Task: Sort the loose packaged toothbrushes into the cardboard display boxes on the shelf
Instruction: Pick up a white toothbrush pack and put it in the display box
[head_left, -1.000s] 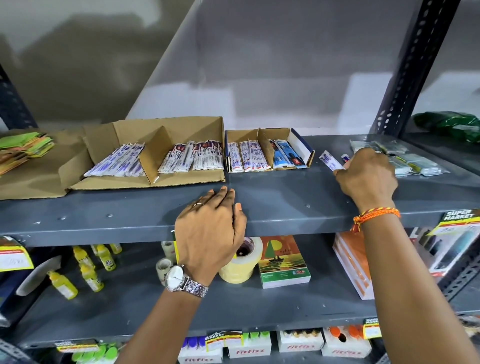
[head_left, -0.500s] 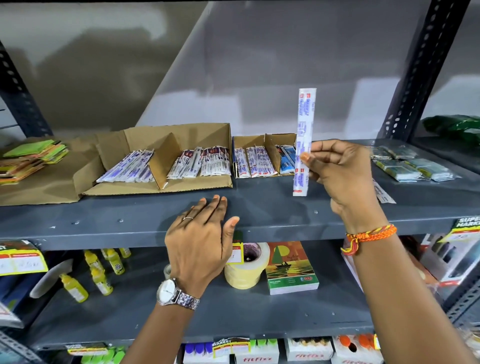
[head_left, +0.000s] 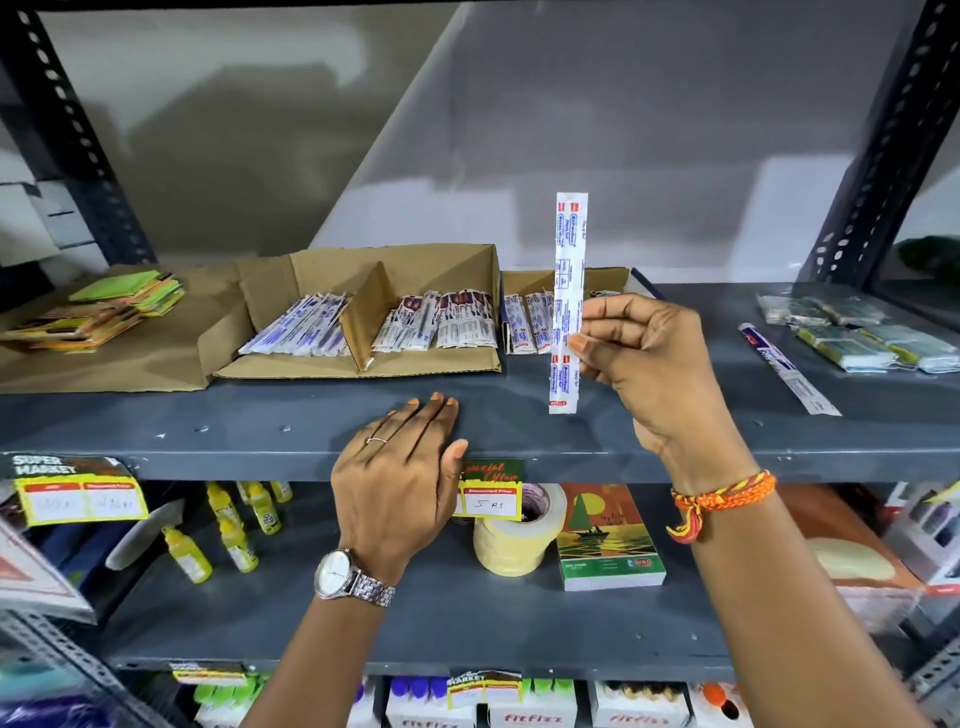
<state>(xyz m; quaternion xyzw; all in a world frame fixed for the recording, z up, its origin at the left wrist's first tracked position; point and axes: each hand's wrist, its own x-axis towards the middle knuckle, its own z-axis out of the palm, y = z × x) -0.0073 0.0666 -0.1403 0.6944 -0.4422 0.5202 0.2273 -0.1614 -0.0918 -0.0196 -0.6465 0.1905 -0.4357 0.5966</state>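
The grey metal shelf (head_left: 519, 415) carries a large divided cardboard box (head_left: 363, 312) and, touching its right side, a smaller box (head_left: 524, 283), both holding packaged toothbrushes. The left hand (head_left: 400, 478) lies flat on the shelf's front edge, fingers extended, holding nothing. The right hand (head_left: 649, 364) pinches one wrapped toothbrush (head_left: 569, 249) upright before the smaller box. Another loose toothbrush (head_left: 789, 371) lies further right, its print seemingly blue.

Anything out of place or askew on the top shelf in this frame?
Yes. One packaged toothbrush lies loose and diagonal on the bare shelf, to the right of the cardboard boxes, beside a pile of greenish packets. The right hand holds another toothbrush pack upright, not yet boxed.
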